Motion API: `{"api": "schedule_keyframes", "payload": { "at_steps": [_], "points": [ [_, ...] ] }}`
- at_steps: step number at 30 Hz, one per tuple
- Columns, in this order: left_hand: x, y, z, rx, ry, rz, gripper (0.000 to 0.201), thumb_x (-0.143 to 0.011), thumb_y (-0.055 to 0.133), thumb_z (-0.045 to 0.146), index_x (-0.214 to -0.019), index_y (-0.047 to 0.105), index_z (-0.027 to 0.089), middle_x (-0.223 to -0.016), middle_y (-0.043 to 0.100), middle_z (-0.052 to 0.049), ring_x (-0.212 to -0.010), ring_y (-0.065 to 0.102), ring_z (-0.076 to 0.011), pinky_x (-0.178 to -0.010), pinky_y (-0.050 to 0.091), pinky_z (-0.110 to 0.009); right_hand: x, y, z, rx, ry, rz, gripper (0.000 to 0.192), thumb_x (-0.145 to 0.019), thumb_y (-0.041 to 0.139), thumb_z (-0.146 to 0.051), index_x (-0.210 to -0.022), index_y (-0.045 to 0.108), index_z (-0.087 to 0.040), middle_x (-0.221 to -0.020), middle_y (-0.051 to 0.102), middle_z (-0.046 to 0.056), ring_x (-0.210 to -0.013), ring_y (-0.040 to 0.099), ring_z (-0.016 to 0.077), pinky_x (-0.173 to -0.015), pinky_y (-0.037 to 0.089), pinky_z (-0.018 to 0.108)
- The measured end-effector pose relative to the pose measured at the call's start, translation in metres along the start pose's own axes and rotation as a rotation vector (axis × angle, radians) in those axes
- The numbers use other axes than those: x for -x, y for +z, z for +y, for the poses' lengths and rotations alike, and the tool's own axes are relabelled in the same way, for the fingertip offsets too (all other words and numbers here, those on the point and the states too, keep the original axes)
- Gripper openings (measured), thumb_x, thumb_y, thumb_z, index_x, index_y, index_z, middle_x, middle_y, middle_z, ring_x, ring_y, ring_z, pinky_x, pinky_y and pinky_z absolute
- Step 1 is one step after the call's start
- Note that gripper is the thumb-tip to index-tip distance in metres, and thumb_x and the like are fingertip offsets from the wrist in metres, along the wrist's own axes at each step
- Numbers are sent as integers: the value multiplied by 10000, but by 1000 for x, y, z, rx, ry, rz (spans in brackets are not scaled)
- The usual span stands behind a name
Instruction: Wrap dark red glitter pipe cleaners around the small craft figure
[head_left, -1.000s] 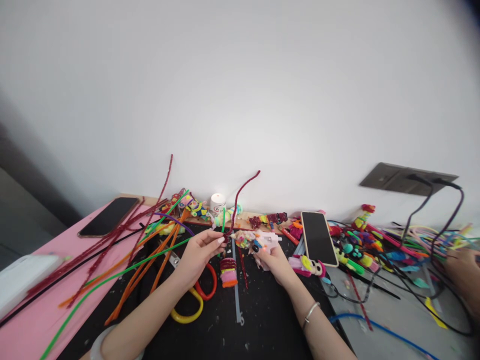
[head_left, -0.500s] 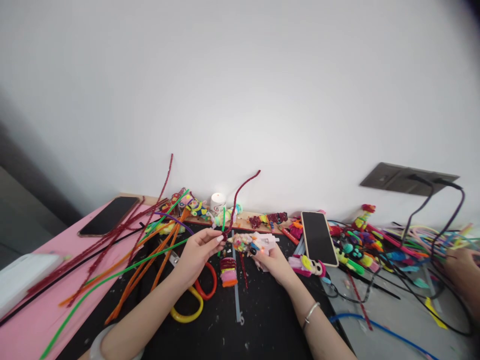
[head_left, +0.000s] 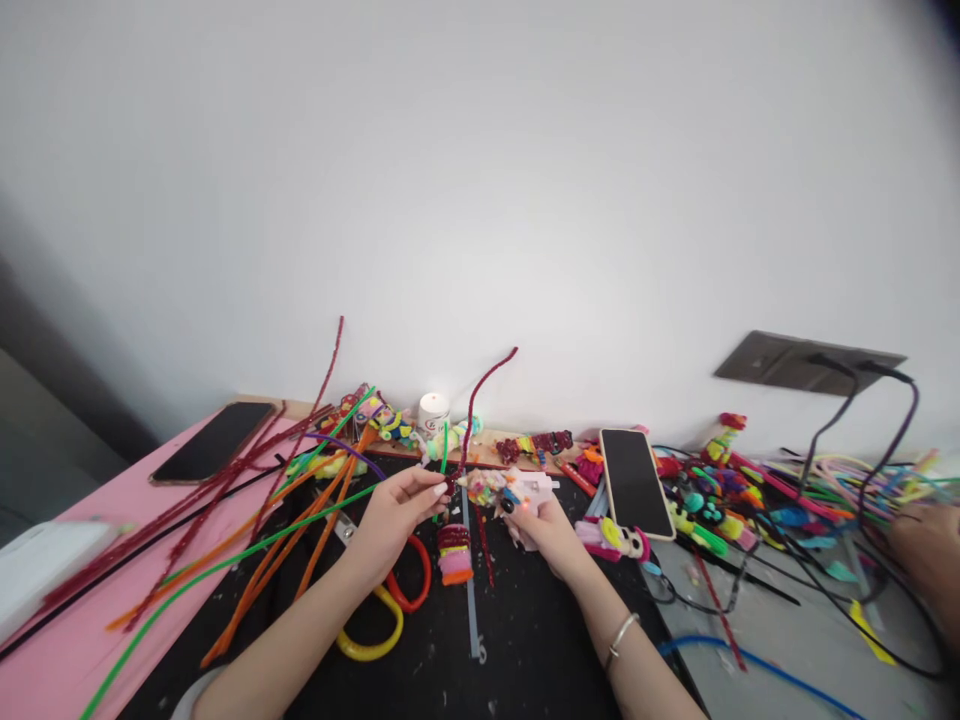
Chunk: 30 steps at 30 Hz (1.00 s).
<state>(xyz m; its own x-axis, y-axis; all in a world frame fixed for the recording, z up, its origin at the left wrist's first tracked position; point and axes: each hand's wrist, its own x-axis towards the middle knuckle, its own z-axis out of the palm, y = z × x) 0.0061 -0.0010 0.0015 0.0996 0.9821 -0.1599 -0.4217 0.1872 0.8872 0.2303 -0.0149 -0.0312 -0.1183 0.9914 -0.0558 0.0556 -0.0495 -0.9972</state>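
My left hand [head_left: 391,528] pinches the lower end of a dark red pipe cleaner [head_left: 471,405], whose free length curves up and to the right. A white glue gun [head_left: 537,482] is gripped in my right hand [head_left: 549,535]. Its nozzle, crusted with coloured fuzz, points left and sits close to the pinched end; whether they touch I cannot tell. A small orange light glows on the gun. Below lies a coiled red, yellow and pink pipe-cleaner piece [head_left: 454,556]. Scissors with red and yellow handles [head_left: 373,652] lie beside my left forearm.
Loose orange pipe cleaners [head_left: 259,585] and red ones spread at left, near a dark phone [head_left: 212,443]. A white cup [head_left: 433,412] and several fuzzy figures line the wall. Another phone [head_left: 637,485], black cables [head_left: 874,450] and another person's hand [head_left: 926,540] are at right.
The view has shifted slightly, so most things sit a little lower. Both hands keep their holds on the pipe cleaner and the glue gun, with the nozzle slightly nearer the left fingers.
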Motion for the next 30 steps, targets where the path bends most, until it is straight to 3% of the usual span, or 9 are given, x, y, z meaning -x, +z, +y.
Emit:
{"api": "schedule_keyframes", "payload": {
  "at_steps": [8, 21, 30],
  "points": [
    [0, 0, 0, -30, 2, -2, 332, -499, 960, 321, -711, 766, 154, -657, 733, 1, -661, 705, -134, -672, 592, -222, -1, 0, 6, -41, -11, 6, 291, -752, 683, -469, -763, 544, -212, -515, 503, -68, -416, 386, 90, -420, 297, 219],
    [-1, -1, 2, 48, 1, 4, 382, -469, 985, 354, -718, 774, 155, -662, 738, 0, -659, 697, -116, -663, 584, -194, 3, 3, -9, 5, -6, -61, 247, -732, 703, -404, -783, 553, -215, -485, 466, -89, -404, 332, 79, -408, 249, 211],
    [-1, -1, 0, 21, -3, -4, 373, -491, 974, 353, -733, 768, 158, -675, 736, 6, -667, 696, -116, -677, 585, -201, 0, -2, 5, -9, -27, 3, 270, -762, 666, -460, -763, 539, -222, -514, 497, -70, -421, 387, 98, -423, 294, 222]
  ]
}}
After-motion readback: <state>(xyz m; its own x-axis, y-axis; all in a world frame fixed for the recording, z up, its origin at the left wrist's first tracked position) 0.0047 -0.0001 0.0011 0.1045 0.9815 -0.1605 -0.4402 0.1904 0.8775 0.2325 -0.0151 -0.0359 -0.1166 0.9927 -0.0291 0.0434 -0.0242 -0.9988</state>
